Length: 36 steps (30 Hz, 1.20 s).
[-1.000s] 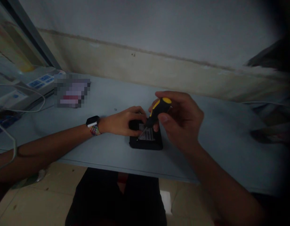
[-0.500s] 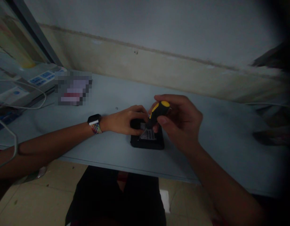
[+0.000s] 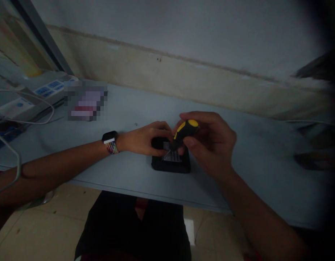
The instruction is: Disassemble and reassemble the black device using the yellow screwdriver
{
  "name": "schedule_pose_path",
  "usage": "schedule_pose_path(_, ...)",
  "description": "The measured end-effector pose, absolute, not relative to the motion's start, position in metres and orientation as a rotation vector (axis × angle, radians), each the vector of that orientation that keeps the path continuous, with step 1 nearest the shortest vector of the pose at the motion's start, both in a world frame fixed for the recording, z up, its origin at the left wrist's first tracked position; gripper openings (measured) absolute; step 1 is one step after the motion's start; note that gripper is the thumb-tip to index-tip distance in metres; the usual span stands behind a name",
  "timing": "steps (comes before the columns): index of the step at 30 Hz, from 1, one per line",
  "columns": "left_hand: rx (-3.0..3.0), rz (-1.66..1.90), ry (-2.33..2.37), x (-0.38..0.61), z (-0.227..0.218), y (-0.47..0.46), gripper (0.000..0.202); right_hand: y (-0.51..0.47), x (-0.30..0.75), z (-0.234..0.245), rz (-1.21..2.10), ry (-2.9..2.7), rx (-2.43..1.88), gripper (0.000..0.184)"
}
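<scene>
A black box-like device [image 3: 171, 167] with a printed label [image 3: 173, 156] on its upper face lies on the table in front of me. My left hand [image 3: 145, 139] grips its left side, fingers curled over the far part and thumb on the face. In my right hand [image 3: 211, 143] is a screwdriver [image 3: 185, 132] with a black and yellow handle, held tilted. Its thin shaft slants down to the left across the label toward the device's near left corner; the exact tip contact is too dark to make out. Several tiny dark pieces [image 3: 136, 124] lie beyond my left hand.
At the back left are a pixelated phone-like object [image 3: 87, 103], a power strip [image 3: 52, 88] and a white cable [image 3: 52, 112]. A blurred dark object [image 3: 311, 159] rests at the right. The wall [image 3: 167, 76] borders the table's [image 3: 124, 177] far side.
The view has shifted very slightly. Both hands stay at the device, and the screwdriver keeps nearly the same tilt and place.
</scene>
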<state>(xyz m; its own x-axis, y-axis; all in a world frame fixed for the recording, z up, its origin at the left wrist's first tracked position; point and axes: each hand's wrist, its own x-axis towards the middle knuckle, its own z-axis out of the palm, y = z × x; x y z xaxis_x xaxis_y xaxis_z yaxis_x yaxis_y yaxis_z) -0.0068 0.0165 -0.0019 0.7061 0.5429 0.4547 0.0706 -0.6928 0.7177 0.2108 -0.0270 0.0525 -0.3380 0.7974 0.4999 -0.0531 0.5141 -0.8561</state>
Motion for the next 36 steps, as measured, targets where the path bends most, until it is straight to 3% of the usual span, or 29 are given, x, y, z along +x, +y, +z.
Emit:
schedule_pose_path(14,2.222,0.79,0.456,-0.008,-0.005,0.019,0.025,-0.03,0.209,0.05,0.961,-1.779,-0.488,0.045)
schedule_pose_path(19,2.25,0.843,0.471,-0.008,-0.008,0.02,0.036,-0.035,0.202,0.058,1.14,-1.67,-0.544,0.04)
schedule_pose_path(23,2.289,0.821,0.468,-0.008,-0.01,0.021,0.034,-0.034,0.201,0.061,1.282,-1.634,-0.467,0.048)
schedule_pose_path(27,2.302,0.839,0.443,-0.01,-0.009,0.02,0.033,-0.034,0.208,0.058,1.368,-1.626,-0.48,0.027)
schedule_pose_path(32,2.291,0.855,0.441,-0.011,-0.005,0.017,0.035,-0.037,0.207,0.058,1.237,-1.638,-0.447,0.023)
schedule_pose_path(36,2.312,0.823,0.435,-0.01,-0.005,0.017,0.036,-0.039,0.201,0.063,1.248,-1.56,-0.427,0.037)
